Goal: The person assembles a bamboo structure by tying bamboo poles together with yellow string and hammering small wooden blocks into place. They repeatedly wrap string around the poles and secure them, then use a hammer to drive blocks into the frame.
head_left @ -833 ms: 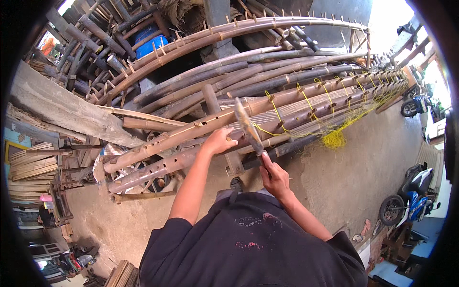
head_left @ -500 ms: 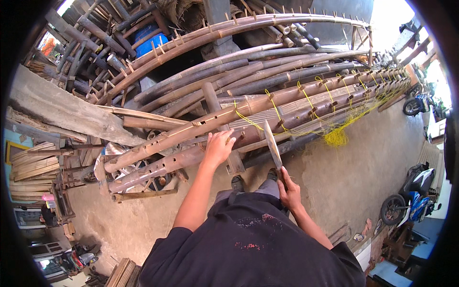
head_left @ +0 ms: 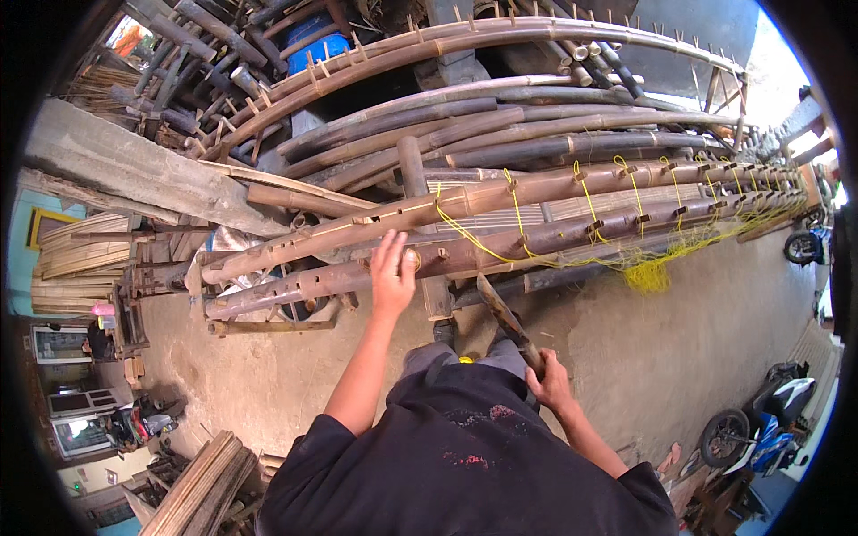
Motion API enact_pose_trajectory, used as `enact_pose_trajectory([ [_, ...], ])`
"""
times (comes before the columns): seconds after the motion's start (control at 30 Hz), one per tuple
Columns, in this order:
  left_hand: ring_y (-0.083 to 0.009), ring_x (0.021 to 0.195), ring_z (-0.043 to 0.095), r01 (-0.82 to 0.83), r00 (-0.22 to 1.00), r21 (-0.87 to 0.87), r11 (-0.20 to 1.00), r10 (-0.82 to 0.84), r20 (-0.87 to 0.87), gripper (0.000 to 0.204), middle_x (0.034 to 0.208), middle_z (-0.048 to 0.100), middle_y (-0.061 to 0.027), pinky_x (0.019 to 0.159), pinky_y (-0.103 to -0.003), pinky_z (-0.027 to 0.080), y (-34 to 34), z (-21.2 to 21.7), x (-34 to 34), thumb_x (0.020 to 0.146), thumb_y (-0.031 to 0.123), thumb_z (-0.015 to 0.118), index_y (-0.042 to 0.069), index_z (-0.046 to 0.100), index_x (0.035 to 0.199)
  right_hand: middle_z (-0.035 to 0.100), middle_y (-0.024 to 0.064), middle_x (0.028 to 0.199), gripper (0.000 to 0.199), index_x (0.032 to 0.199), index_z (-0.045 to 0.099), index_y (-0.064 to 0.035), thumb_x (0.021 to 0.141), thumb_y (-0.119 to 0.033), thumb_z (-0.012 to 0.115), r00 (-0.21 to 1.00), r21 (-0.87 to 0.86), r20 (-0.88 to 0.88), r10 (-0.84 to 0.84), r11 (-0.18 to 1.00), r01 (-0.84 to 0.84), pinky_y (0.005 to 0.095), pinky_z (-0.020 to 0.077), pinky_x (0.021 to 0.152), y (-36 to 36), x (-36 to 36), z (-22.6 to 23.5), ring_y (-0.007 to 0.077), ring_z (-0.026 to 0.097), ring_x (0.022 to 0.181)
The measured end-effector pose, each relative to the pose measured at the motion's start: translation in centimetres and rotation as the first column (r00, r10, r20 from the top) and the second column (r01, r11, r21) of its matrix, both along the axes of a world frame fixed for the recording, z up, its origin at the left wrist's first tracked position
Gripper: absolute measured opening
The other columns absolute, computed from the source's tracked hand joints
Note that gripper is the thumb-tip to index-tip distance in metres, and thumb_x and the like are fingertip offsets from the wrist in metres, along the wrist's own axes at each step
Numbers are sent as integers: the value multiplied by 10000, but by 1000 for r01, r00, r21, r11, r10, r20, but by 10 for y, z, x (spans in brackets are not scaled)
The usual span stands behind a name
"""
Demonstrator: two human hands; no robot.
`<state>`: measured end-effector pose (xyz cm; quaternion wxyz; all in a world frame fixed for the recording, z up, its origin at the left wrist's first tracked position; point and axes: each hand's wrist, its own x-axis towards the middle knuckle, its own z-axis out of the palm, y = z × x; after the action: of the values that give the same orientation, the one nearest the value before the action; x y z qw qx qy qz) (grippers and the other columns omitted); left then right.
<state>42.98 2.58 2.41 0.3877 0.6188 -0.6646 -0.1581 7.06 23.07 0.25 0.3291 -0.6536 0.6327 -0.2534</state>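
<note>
In my right hand (head_left: 550,382) is a machete (head_left: 511,323), gripped by its handle; the blade slants up and left, with its tip just below the lower bamboo pole (head_left: 344,276). My left hand (head_left: 391,272) is at that lower pole with fingers stretched out, holding nothing; whether it touches the pole I cannot tell. Parallel to it runs the upper bamboo pole (head_left: 326,234). Both poles have cut holes, and wooden pegs stick out along their right part. Yellow string (head_left: 651,273) loops between them and hangs in a tangle. Thin slats (head_left: 599,204) lie behind.
A wooden post (head_left: 412,165) stands beside the poles. Long bamboo lengths (head_left: 500,134) are piled behind them, below a curved pegged rail (head_left: 500,36). A concrete slab (head_left: 134,170) is at left. Bundled slats (head_left: 201,487) lie lower left; a motorbike (head_left: 760,420) stands at right.
My left hand has moved left along the lower pole, and its curled fingers have straightened. The machete's blade has come down and tilted further left. The whole view has shifted somewhat.
</note>
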Motion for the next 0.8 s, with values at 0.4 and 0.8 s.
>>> enact_pose_trajectory([
  [0.4, -377, 1204, 617, 88, 996, -22, 996, -88, 0, 303, 1240, 684, -180, 1156, -511, 389, 3, -43, 20, 1069, 201, 477, 34, 628, 1272, 691, 334, 955, 639, 1592, 283, -105, 1030, -194, 572, 961, 37, 221, 167, 983, -179, 579, 514, 777, -100, 157, 71, 551, 654, 913],
  [0.8, -365, 1194, 627, 141, 983, 15, 990, -139, -121, 359, 1217, 706, -185, 1166, -524, 360, 2, -42, 31, 1098, 197, 406, -13, 548, 1352, 691, 330, 1060, 637, 1612, 325, -153, 1033, -216, 580, 959, 86, 182, -216, 975, 203, 510, 543, 810, -80, 212, 70, 493, 689, 982],
])
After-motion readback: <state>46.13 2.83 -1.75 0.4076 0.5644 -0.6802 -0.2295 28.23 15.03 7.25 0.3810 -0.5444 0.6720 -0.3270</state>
